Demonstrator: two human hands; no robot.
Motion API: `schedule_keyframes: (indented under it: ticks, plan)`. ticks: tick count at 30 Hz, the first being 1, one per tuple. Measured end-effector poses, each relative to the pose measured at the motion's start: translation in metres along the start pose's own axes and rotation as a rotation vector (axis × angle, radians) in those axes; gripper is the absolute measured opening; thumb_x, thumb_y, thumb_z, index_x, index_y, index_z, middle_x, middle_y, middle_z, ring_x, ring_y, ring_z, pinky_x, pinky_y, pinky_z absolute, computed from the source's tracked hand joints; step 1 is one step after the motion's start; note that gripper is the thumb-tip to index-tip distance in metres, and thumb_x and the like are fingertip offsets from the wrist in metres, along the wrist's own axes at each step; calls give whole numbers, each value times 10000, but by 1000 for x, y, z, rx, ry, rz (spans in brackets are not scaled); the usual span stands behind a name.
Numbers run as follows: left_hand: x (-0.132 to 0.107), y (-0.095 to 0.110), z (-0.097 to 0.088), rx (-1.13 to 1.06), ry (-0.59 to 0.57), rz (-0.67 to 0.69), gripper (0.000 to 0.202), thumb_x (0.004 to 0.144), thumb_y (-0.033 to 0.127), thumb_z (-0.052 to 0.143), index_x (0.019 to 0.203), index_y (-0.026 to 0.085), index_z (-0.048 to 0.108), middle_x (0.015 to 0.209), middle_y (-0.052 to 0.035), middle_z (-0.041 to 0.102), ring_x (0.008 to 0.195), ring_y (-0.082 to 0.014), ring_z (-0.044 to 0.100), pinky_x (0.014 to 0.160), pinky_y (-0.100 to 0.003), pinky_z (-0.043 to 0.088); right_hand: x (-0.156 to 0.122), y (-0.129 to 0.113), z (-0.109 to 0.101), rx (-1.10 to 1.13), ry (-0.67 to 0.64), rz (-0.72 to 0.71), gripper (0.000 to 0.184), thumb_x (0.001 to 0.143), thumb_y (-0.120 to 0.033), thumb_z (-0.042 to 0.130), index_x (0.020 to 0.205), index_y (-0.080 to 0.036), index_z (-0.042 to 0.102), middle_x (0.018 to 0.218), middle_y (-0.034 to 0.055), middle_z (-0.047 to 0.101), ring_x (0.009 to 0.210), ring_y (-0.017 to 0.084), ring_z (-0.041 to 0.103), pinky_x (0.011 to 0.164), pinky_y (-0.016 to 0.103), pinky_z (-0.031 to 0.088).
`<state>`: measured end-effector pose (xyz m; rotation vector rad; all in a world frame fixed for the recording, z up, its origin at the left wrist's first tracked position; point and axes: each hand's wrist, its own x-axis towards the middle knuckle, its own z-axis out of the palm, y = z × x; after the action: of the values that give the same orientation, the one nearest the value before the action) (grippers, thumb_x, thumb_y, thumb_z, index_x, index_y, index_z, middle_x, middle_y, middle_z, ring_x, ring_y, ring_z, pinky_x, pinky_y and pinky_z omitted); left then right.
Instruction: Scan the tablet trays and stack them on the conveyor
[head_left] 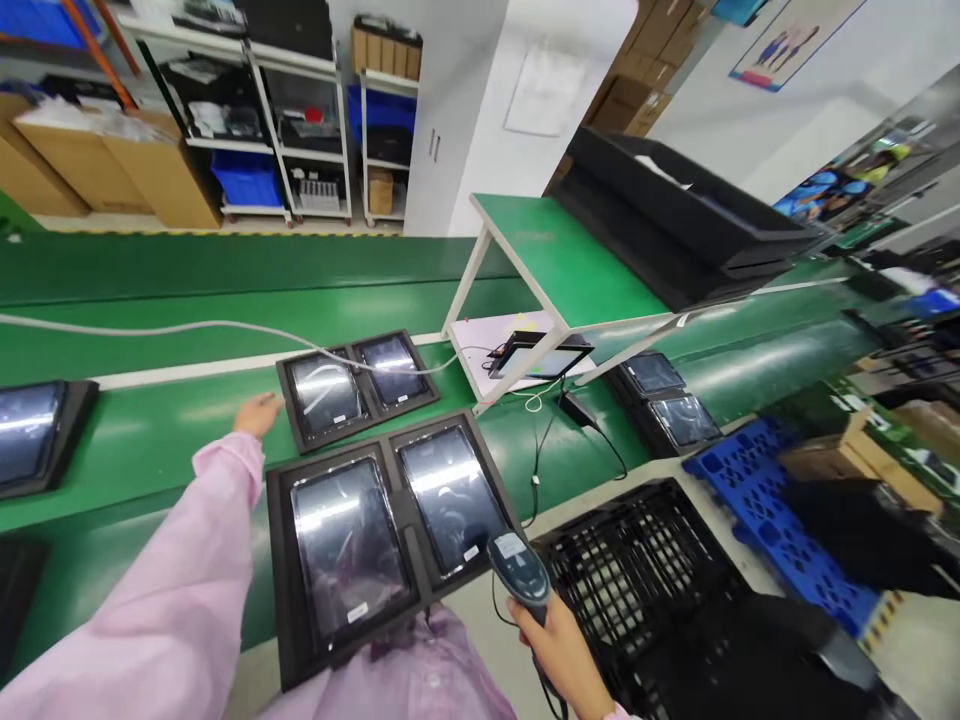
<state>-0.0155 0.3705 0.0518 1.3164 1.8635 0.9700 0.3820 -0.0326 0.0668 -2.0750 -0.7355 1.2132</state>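
My right grip is wrapped round the handle of a handheld scanner, held at the lower right corner of the near foam tray. The scanner's long axis runs forward and left; its head overlaps that corner in view, and I cannot tell whether they touch. Key relation: the white label sits at the near end of the right tablet, just left of the scanner head, and my right grip is clearly the nearer of the two. That tablet's long axis runs away from the body, far end leaning left. The left tablet, same tray, lies farther from the scanner. My left grip is at the left edge of the far foam tray, which lies beyond the near one on the green table; fingers look loosely bent, and I cannot tell whether they pinch the rim or stop beside it. Outward: a pale cable crosses over the far tray; a green-topped stand is to the right.
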Motion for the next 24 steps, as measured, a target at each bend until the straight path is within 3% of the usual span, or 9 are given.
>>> schedule_keyframes:
  ticks: [2, 5, 8, 11, 15, 20, 24]
  plan:
    - [-25, -15, -9, -51, 39, -20, 397, 858, 292, 658, 1184, 66, 682, 1192, -187, 721, 1096, -268, 682, 1098, -492, 472, -4, 1, 1, -98, -46, -16, 530, 759, -631, 588, 954, -141, 638, 764, 51, 664, 648, 203, 591, 626, 341, 484]
    - [-99, -41, -16, -85, 120, 105, 519, 844, 386, 655, 1295, 129, 643, 1293, -156, 682, 1189, -267, 646, 1133, -477, 449, -14, 7, 6, -189, -83, -13, 456, 807, -573, 530, 976, -159, 616, 727, 28, 650, 622, 200, 589, 640, 341, 465]
    - [-187, -66, -9, -1, 126, 100, 647, 831, 476, 646, 1373, 129, 577, 1407, -190, 583, 1303, -321, 559, 1169, -521, 400, -22, 16, 11, -232, -79, -3, 429, 804, -561, 508, 954, -169, 599, 691, 25, 638, 603, 211, 593, 642, 351, 455]
    - [-243, -82, 2, 14, 86, 14, 746, 869, 509, 610, 1477, 103, 462, 1514, -223, 472, 1432, -338, 432, 1233, -514, 310, -24, 23, 14, -237, -70, 0, 432, 800, -576, 509, 945, -177, 590, 650, 15, 621, 592, 216, 589, 635, 351, 445]
    - [-257, -92, 5, 30, 53, -22, 749, 928, 503, 539, 1544, 106, 379, 1568, -219, 419, 1476, -328, 378, 1262, -508, 255, -25, 27, 17, -222, -60, -16, 437, 805, -592, 515, 939, -181, 583, 653, 11, 623, 593, 208, 583, 632, 342, 434]
    - [-248, -107, -3, 39, -17, 131, 668, 966, 506, 465, 1515, 128, 424, 1533, -194, 452, 1473, -303, 379, 1273, -475, 245, -30, 25, 22, -223, -58, -17, 445, 805, -595, 510, 942, -179, 590, 644, 9, 621, 595, 202, 575, 619, 333, 423]
    - [-249, -114, -2, 30, -4, 182, 648, 983, 499, 455, 1505, 115, 432, 1492, -201, 478, 1463, -299, 386, 1273, -472, 242, -35, 21, 23, -223, -41, -12, 435, 802, -579, 510, 951, -177, 588, 635, 0, 613, 579, 196, 565, 608, 325, 436]
